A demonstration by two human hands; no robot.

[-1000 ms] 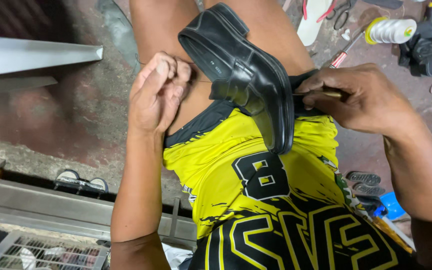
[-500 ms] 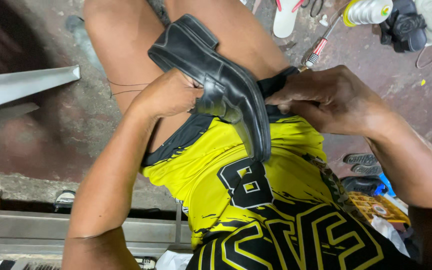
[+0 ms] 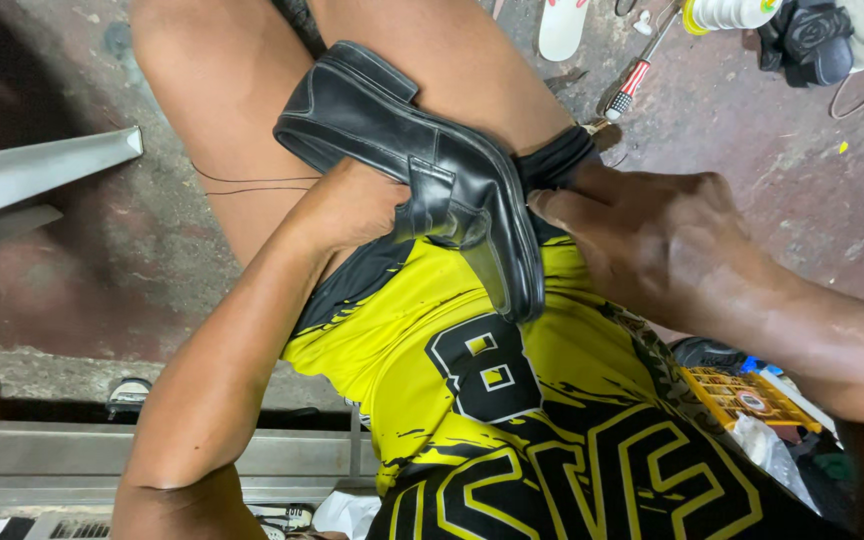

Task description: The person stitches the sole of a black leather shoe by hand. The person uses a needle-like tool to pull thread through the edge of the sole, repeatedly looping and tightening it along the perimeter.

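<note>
A black leather shoe [image 3: 402, 150] lies on its side across my lap, sole edge toward my right hand. My left hand [image 3: 347, 210] is tucked under and into the shoe's opening, gripping it; its fingers are hidden. My right hand [image 3: 642, 235] presses against the sole edge with fingers closed; whether it holds a small tool I cannot tell. A thin dark thread [image 3: 252, 183] runs across my left thigh toward the shoe. I wear a yellow and black jersey [image 3: 452, 400].
On the reddish floor at the top right lie a screwdriver with a red and white handle [image 3: 632, 80], a white spool [image 3: 727, 12], a white sandal [image 3: 562, 28] and a black shoe [image 3: 802, 40]. A metal rail [image 3: 42, 460] runs along the lower left. A yellow packet [image 3: 742, 395] lies at my right.
My left hand has gone from open beside the shoe to tucked inside it. The shoe has shifted lower on my lap, and the view has moved closer.
</note>
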